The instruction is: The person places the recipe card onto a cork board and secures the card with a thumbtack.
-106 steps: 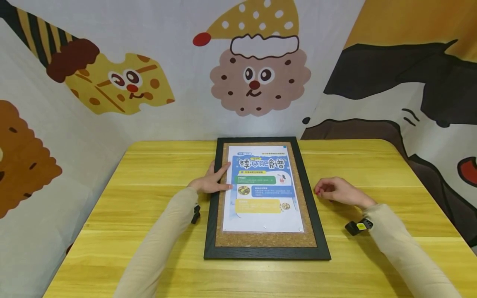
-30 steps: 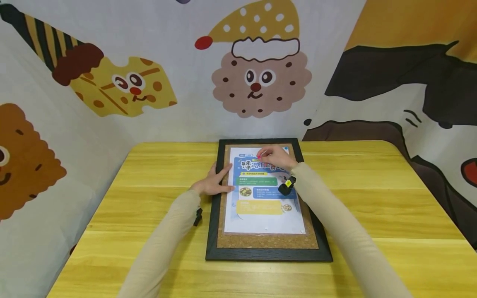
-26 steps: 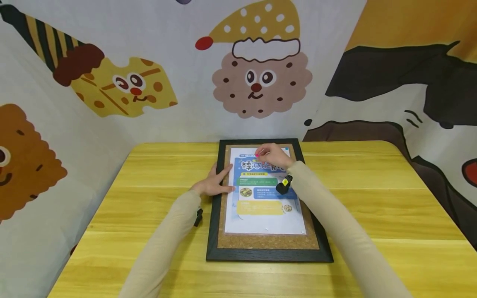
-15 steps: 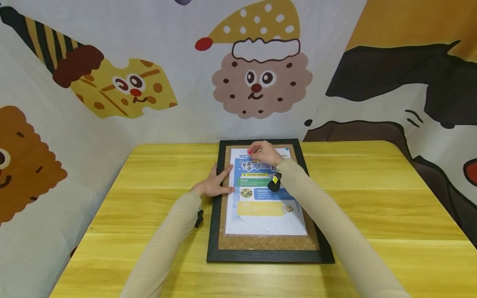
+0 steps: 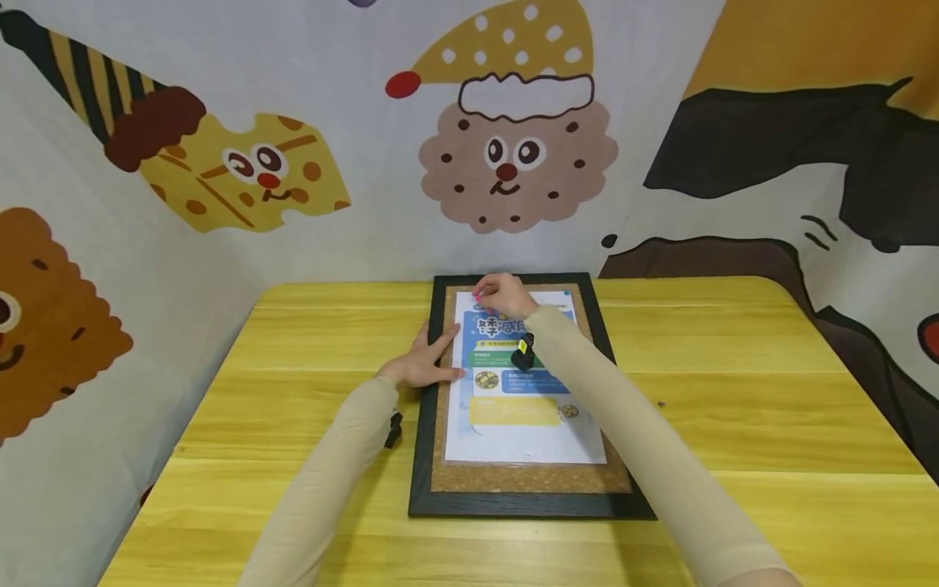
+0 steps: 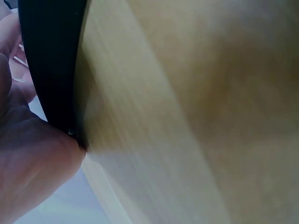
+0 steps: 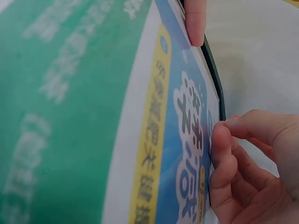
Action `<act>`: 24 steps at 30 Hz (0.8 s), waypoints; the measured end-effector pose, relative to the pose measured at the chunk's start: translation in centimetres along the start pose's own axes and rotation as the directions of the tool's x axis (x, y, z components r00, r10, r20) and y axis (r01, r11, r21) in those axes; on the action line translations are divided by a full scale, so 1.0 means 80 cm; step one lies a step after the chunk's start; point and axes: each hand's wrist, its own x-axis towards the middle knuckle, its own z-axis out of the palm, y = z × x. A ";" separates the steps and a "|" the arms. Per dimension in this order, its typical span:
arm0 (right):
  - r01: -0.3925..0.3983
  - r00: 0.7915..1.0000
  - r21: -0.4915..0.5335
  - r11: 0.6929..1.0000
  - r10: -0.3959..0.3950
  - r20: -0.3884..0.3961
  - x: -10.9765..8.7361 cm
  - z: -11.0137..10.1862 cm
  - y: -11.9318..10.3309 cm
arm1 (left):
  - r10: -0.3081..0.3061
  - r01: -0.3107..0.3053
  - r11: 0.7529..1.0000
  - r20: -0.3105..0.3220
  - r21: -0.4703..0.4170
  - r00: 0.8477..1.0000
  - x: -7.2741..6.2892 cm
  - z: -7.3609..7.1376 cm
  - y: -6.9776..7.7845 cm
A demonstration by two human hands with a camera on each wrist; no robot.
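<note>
A black-framed corkboard (image 5: 531,479) lies on the table with a printed sheet (image 5: 491,444) on it. My left hand (image 5: 420,363) rests on the frame's left side, its spread fingers reaching the sheet's edge. The left wrist view shows the palm against the black frame (image 6: 51,60). At the sheet's upper left corner, my right hand (image 5: 506,295) pinches a small pink push pin (image 5: 476,297) between thumb and fingertip. In the right wrist view the curled fingers of the right hand (image 7: 254,163) mostly hide the pin. A blue pin (image 5: 566,293) is at the upper right corner.
The yellow wood-grain table (image 5: 293,342) extends around the board. A tiny dark object (image 5: 662,403) lies on it to the right. Behind hangs a white cloth (image 5: 352,236) with cartoon prints. A small clear pin (image 5: 528,453) shows near the sheet's bottom edge.
My right hand has come from the table right of the board, across the sheet and leftward to its upper left corner with the pink push pin. The left hand has stayed in place.
</note>
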 end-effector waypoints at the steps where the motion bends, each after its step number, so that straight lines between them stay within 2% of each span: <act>1: 0.001 1.000 0.000 1.000 -0.001 -0.002 0.001 0.000 0.000 | -0.004 0.004 1.000 0.002 0.002 1.000 0.000 0.000 0.000; 24: 0.060 0.996 -0.090 0.994 -0.065 -0.057 0.028 0.021 -0.009 | -0.018 0.018 1.000 0.012 -0.009 1.000 0.001 0.000 0.000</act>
